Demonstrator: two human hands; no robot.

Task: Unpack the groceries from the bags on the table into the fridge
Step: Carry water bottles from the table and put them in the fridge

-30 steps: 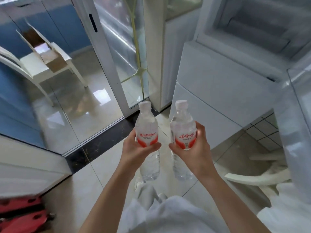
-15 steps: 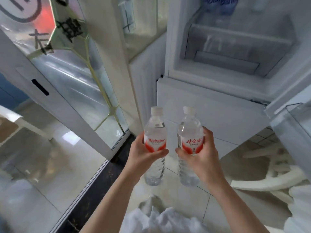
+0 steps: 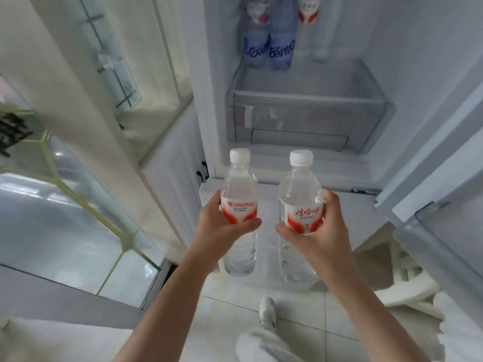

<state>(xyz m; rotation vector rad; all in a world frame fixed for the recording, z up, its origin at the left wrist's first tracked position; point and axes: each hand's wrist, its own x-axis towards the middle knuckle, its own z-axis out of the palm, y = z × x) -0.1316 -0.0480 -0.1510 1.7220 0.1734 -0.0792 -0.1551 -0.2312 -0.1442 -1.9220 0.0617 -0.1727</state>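
view has swung up from the floor and glass door to the open fridge (image 3: pixel 308 158), both bottles carried along and now raised in front of its lower part. left hand (image 3: pixel 222 226) curled around the left water bottle (image 3: pixel 239 205) at its red label, right hand (image 3: pixel 320 231) curled around the right water bottle (image 3: pixel 300 207) the same way, both upright, white caps up, side by side, apart. inside, blue bottles (image 3: pixel 269 45) stand at the shelf's back edge above a clear drawer (image 3: pixel 305 118); fridge door (image 3: pixel 444 218) open at right.
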